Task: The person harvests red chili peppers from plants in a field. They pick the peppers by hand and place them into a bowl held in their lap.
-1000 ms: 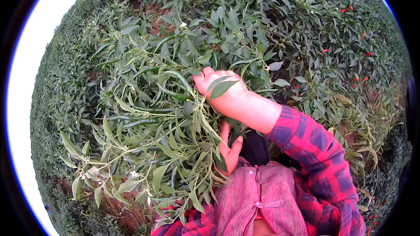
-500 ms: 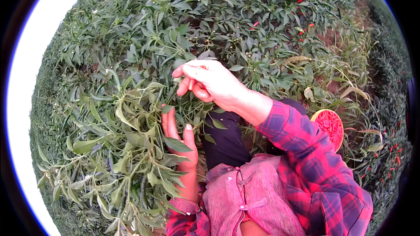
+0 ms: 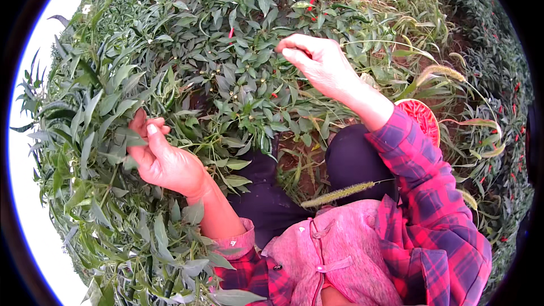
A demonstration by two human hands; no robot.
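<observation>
Out in a field of chili plants [image 3: 243, 51], dense green leaves are filling nearly the whole view, with small red chilies [image 3: 231, 33] dotting the foliage along the top and down the right edge, and bright sky is showing past the left rim.

The left hand [image 3: 161, 156] is working low on the left: its fingers [image 3: 148, 130] are curling round a bunch of long narrow leaves [image 3: 107, 130], gripping them and holding them aside, thumb pressing in against the greenery. Behind it the bare forearm is running back to a pink cuff under a red and blue checked sleeve.

The right hand [image 3: 320, 62] is up near the top centre, raised above the plants. Its fingertips [image 3: 294, 54] are pinching loosely together, nearly closed; whether anything small is sitting between them, I cannot tell. The wrist is leading down to the checked sleeve on the right.

Just beside that right sleeve, a round red basket [image 3: 425, 122] is lying among the grass, partly hidden by the arm. Between the arms, dark trousers and a pink apron are showing, and a bristly grass seed head [image 3: 340, 194] is leaning across the lap.
</observation>
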